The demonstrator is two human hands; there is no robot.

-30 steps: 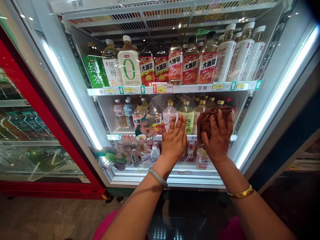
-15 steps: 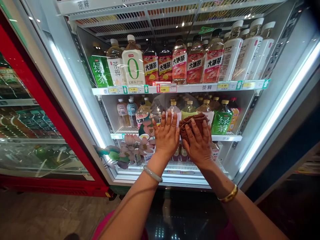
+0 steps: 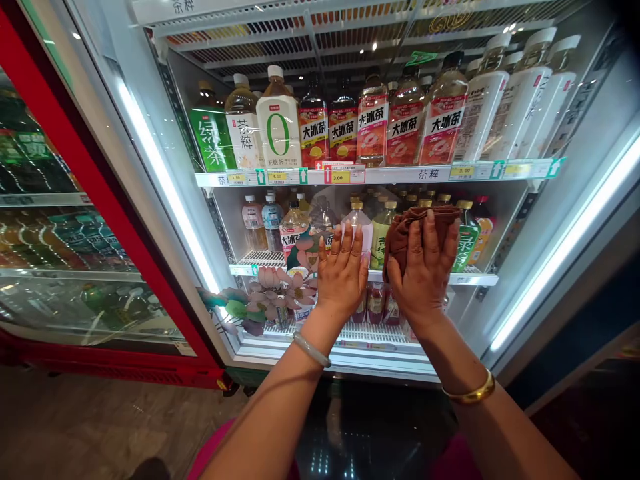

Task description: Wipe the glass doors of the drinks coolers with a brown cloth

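Note:
My left hand (image 3: 341, 277) lies flat against the glass door of a drinks fridge, fingers spread and nothing held. Beside it on the right, my right hand (image 3: 423, 273) presses a folded brown cloth (image 3: 400, 230) to the glass, its fingers laid over the cloth. A flower decoration (image 3: 275, 293) on the glass reaches to the left of my left hand. Behind the door, bottles fill the shelves; a green-labelled bottle (image 3: 467, 237) is partly hidden by the cloth and right hand.
Large tea bottles (image 3: 277, 127) line the upper shelf, whose front edge (image 3: 400, 175) carries price tags. A red-framed fridge (image 3: 165, 300) stands at the left. Bright light strips (image 3: 165, 187) run down the door's sides. The floor (image 3: 90, 427) shows at lower left.
My right hand has slid the cloth to the right and slightly up across the glass, widening the gap between my hands. The left hand stays about the same place on the glass.

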